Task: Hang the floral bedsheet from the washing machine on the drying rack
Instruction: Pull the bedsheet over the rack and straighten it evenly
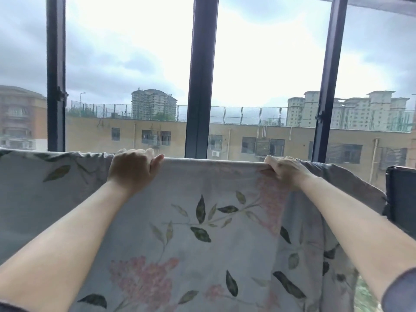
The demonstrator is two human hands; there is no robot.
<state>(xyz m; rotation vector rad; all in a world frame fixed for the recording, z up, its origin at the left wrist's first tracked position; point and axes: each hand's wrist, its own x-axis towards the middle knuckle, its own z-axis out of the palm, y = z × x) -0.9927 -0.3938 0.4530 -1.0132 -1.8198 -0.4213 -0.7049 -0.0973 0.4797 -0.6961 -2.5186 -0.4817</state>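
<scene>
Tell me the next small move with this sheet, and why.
Probably slide the right hand outward along the top fold. The floral bedsheet lies taut between both hands, but bunches and sags beyond the right one; the left hand can hold its grip as anchor.

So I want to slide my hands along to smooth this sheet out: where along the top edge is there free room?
Between the left hand and right hand the floral bedsheet lies flat, taut and free. Left of the left hand the edge is bare too, though rumpled. Right of the right hand it is crowded: bunched folds, then a dark frame.
</scene>
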